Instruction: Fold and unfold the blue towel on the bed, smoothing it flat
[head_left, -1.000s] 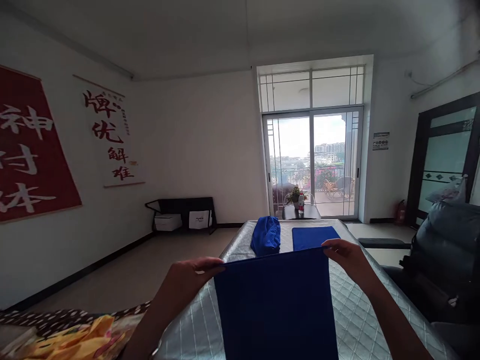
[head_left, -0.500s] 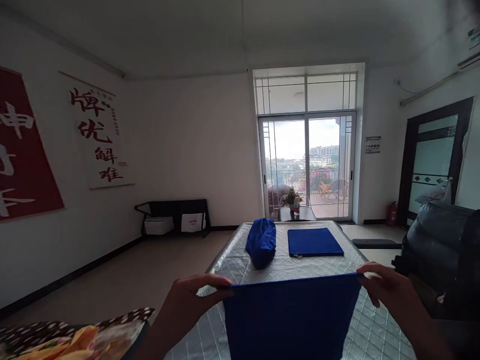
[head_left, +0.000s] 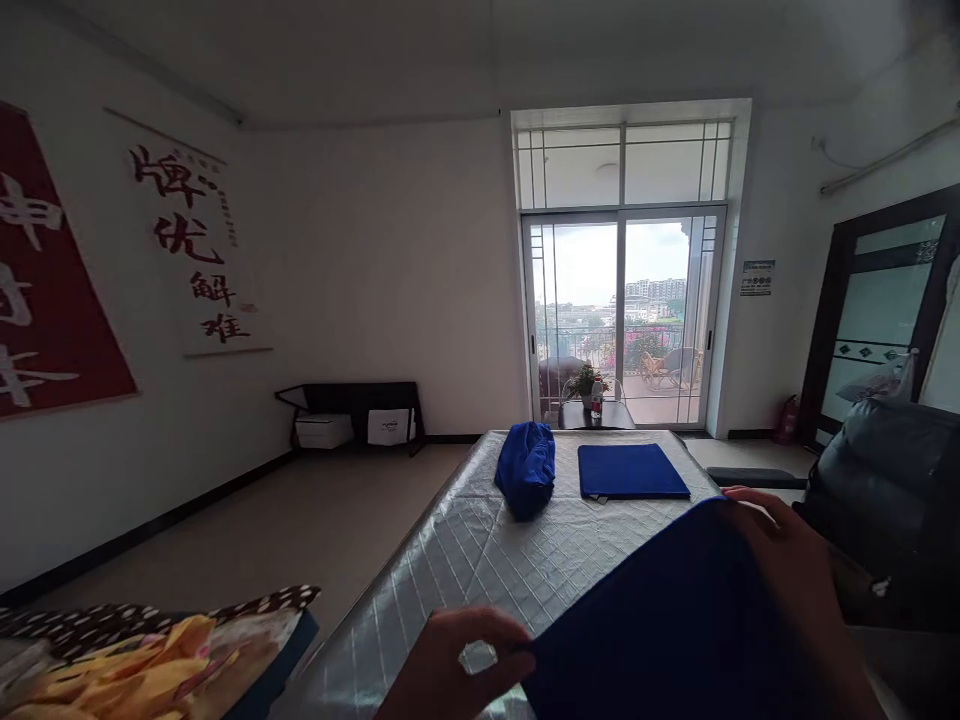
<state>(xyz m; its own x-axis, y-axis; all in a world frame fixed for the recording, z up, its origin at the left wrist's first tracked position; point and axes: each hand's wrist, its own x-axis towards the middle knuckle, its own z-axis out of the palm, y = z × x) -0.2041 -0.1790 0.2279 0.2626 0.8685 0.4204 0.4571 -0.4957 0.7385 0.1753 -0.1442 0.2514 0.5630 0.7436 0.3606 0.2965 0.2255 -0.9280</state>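
Note:
A dark blue piece of cloth (head_left: 660, 620) hangs between my hands at the bottom of the view, its top edge slanting up to the right. My left hand (head_left: 469, 660) pinches its left corner between thumb and fingers. Higher up, my right hand (head_left: 787, 560) is closed on the right corner, its fingers partly in shadow. Beyond the cloth, a flat, rectangular blue fabric piece (head_left: 634, 471) lies on the table, with a small pale tag at its near edge. To its left sits a bunched blue fabric bundle (head_left: 526, 468).
A silver quilted cover (head_left: 450, 530) lies over the long table. At lower left are yellow fabric (head_left: 142, 670) and a brown dotted cloth (head_left: 247, 605). A black padded chair (head_left: 885, 480) stands at right. A small table (head_left: 581, 418) with a plant and bottle is near the sliding door.
My left hand has moved down and right, and my right hand slightly up and right. The cloth's top edge, nearly level before, now slants. The camera view has tilted slightly down.

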